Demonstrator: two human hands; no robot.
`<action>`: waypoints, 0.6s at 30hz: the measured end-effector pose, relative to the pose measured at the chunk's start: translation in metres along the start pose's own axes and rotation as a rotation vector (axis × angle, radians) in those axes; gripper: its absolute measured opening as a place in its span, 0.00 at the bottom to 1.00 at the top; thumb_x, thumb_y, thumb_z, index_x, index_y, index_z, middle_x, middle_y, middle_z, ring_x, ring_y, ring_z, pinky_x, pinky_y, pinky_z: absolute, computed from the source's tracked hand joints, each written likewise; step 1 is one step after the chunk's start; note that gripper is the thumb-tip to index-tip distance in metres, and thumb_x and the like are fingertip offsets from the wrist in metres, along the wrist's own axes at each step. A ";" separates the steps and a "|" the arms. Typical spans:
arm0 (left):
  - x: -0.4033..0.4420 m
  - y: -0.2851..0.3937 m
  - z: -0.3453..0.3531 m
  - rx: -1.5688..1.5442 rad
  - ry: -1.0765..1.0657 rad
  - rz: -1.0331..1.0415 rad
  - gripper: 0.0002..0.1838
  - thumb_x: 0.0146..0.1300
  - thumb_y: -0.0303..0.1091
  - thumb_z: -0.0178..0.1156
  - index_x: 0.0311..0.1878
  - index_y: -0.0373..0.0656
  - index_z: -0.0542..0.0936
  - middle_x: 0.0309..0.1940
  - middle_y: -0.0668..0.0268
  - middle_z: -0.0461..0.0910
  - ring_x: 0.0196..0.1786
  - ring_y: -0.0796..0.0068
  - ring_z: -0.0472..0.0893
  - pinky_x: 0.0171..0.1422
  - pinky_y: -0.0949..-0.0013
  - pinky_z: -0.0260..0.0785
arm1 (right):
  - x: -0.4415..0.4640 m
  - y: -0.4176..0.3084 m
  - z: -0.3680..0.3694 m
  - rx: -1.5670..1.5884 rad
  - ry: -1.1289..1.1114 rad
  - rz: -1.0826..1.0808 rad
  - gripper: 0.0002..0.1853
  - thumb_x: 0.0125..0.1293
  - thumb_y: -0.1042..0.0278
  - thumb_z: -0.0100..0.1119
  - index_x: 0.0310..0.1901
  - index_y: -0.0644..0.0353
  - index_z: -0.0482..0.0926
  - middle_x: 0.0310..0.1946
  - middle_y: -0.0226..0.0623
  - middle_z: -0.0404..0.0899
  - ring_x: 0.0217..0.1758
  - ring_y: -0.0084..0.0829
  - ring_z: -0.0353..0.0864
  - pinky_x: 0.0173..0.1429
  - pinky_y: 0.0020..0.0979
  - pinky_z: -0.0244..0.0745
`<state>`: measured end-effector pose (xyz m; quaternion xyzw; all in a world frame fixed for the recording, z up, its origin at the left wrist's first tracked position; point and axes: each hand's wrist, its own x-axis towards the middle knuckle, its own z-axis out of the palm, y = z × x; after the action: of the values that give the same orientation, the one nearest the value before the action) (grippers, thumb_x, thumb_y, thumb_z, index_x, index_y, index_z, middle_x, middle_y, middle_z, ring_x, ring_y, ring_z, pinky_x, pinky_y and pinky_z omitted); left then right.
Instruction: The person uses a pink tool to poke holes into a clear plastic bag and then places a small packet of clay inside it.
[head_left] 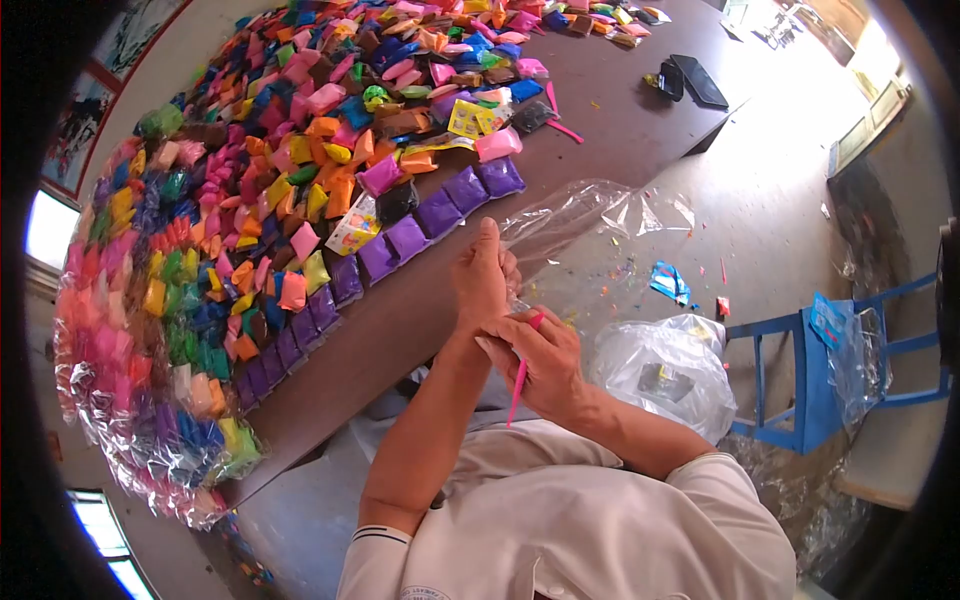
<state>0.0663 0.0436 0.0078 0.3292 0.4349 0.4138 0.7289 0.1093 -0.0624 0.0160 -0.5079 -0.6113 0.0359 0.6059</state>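
Observation:
My left hand [482,275] is raised past the table's front edge, thumb up and fingers curled on a clear plastic bag [600,212] that spreads out to the right. Close by its wrist, my right hand [545,360] is closed on a thin pink plastic stick [518,392], which points down toward my shirt. On the table near my left hand runs a strip of joined purple packets [437,215] along the front edge. Similar pink sticks [565,131] lie farther back. Part of the bag is hidden behind my hands.
A large heap of colourful small packets [300,150] covers the left and back of the brown table [620,140]. A black phone [700,82] lies at its right end. Right of me are a white plastic sack [665,375], a blue stool [800,380] and scraps on the floor.

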 end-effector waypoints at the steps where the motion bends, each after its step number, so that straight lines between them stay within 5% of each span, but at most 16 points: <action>1: -0.001 0.000 0.000 0.011 0.006 0.018 0.25 0.68 0.52 0.55 0.18 0.52 0.60 0.11 0.76 0.58 0.12 0.84 0.57 0.15 0.75 0.47 | 0.002 -0.002 0.000 -0.010 -0.002 -0.002 0.11 0.49 0.78 0.69 0.36 0.62 0.80 0.25 0.36 0.78 0.25 0.34 0.75 0.30 0.32 0.70; 7: -0.001 -0.006 -0.005 0.067 0.024 0.064 0.26 0.68 0.52 0.54 0.18 0.52 0.60 0.11 0.76 0.58 0.12 0.85 0.57 0.15 0.76 0.46 | 0.001 -0.001 -0.001 -0.004 -0.068 0.028 0.08 0.52 0.80 0.65 0.35 0.62 0.78 0.25 0.36 0.77 0.24 0.34 0.74 0.30 0.32 0.70; 10: 0.001 -0.004 -0.008 0.014 0.003 0.032 0.26 0.67 0.52 0.55 0.18 0.52 0.59 0.12 0.76 0.57 0.12 0.85 0.56 0.15 0.76 0.45 | -0.009 0.002 -0.005 0.160 -0.062 0.249 0.07 0.54 0.82 0.63 0.34 0.62 0.77 0.24 0.37 0.76 0.25 0.34 0.74 0.30 0.31 0.69; 18: 0.002 0.000 -0.005 -0.103 0.024 -0.069 0.26 0.66 0.53 0.56 0.18 0.52 0.59 0.12 0.76 0.57 0.12 0.83 0.55 0.17 0.74 0.44 | -0.027 0.018 -0.016 0.008 -0.062 0.128 0.08 0.52 0.83 0.64 0.34 0.63 0.77 0.25 0.38 0.78 0.26 0.35 0.76 0.32 0.31 0.70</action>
<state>0.0622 0.0464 0.0046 0.2710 0.4327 0.4141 0.7535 0.1256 -0.0810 -0.0106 -0.5422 -0.5959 0.0929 0.5850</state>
